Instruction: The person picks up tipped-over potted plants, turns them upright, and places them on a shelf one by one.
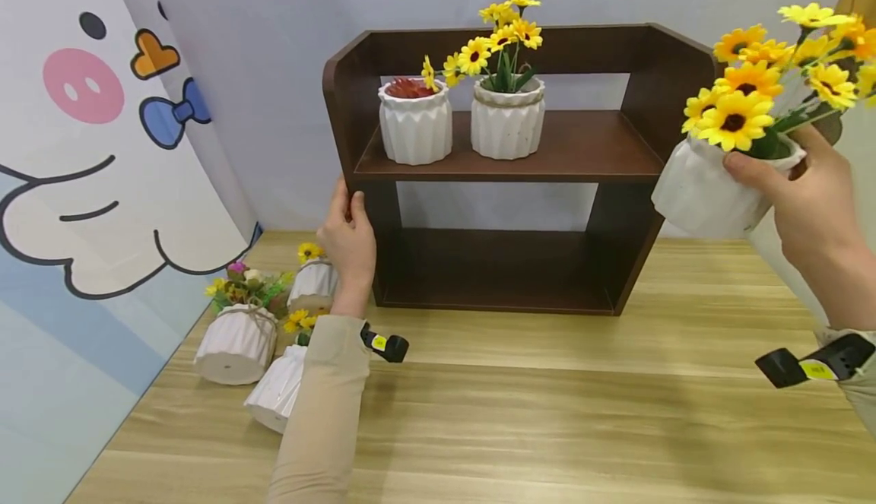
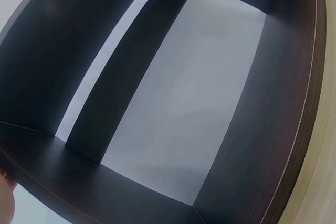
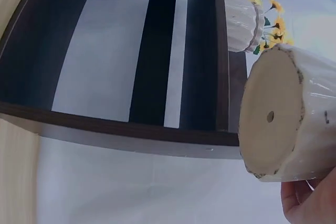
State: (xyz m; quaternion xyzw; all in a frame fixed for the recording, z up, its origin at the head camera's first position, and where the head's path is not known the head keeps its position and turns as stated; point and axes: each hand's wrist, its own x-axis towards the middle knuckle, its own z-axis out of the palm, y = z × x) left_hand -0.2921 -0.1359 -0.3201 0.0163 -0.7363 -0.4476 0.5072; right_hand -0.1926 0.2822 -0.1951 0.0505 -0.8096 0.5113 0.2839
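My right hand [image 1: 817, 200] grips a white fluted flower pot [image 1: 715, 188] by its rim, thumb in front. Yellow artificial daisies [image 1: 735, 120] stand in it. The pot is held up, tilted, beside the shelf's right side; the right wrist view shows its base [image 3: 270, 114] with a small hole. At the dark brown two-tier shelf [image 1: 506, 173], my left hand [image 1: 349, 242] holds the left side panel by its front edge. On the upper tier are a white pot with a red succulent [image 1: 414, 124] and a white pot with yellow daisies [image 1: 508, 120].
Left of the shelf, a white pot with mixed flowers [image 1: 236, 344] stands on the wooden table [image 1: 547, 405]. Another pot [image 1: 277, 390] lies tilted, partly behind my left sleeve, and a third pot [image 1: 313, 287] is behind it. A cartoon-printed panel [image 1: 103, 207] borders the left side.
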